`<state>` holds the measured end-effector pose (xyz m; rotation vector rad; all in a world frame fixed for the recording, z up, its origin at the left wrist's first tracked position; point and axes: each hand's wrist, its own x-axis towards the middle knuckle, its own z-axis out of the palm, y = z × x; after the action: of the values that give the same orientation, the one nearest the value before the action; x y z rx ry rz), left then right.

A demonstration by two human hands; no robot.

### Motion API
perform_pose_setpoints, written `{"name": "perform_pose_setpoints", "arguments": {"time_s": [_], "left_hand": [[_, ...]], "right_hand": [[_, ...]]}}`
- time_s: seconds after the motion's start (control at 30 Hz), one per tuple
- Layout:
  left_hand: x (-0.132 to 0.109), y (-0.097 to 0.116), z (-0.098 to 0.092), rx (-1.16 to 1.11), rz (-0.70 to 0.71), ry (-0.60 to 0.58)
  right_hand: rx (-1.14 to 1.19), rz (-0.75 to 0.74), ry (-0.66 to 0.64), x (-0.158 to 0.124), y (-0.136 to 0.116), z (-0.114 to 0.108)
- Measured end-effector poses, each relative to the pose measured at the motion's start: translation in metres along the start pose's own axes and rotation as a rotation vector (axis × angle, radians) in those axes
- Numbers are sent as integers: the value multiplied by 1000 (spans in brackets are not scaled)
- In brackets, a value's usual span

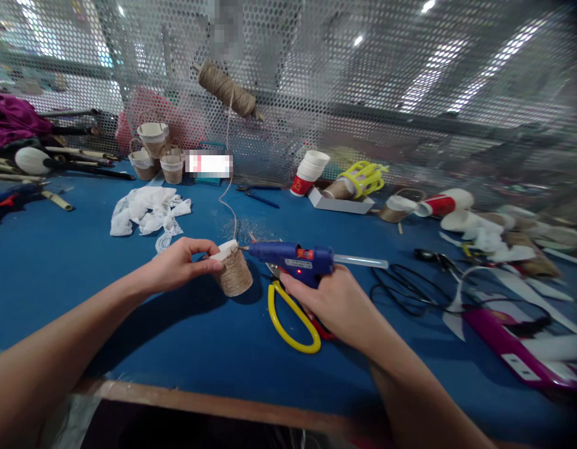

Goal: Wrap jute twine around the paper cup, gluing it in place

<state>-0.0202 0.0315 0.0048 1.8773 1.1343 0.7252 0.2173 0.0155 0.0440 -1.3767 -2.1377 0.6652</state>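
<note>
My left hand (178,265) pinches a paper cup wrapped in jute twine (232,271), tilted with its white base toward my fingers. My right hand (332,299) grips a blue hot glue gun (297,259), whose nozzle points left and almost touches the cup where the twine (228,187) meets it. The twine runs up to a spool (226,90) hung on the mesh wall. Yellow-handled scissors (290,315) lie on the blue table (129,337) under my right hand.
Finished twine-wrapped cups (153,153) stand at the back left beside white lace scraps (148,209). A stack of paper cups (310,169), a yellow tool (365,178), black scissors and cable (410,287) and paper offcuts (498,249) crowd the right. A perforated mesh wall stands behind.
</note>
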Motion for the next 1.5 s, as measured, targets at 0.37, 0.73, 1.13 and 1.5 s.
{"name": "perform_pose_setpoints", "arguments": {"time_s": [0.37,0.73,1.13,1.5], "left_hand": [[0,0,1,-8,-16,8],[0,2,0,10,-6,5],[0,3,1,-61,80,-20],[0,2,0,-60,64,-17]], "right_hand": [[-65,-71,0,-8,0,8],[-153,-91,-15,-8,3,6],[6,52,1,3,6,3],[107,81,-34,-4,0,2]]}}
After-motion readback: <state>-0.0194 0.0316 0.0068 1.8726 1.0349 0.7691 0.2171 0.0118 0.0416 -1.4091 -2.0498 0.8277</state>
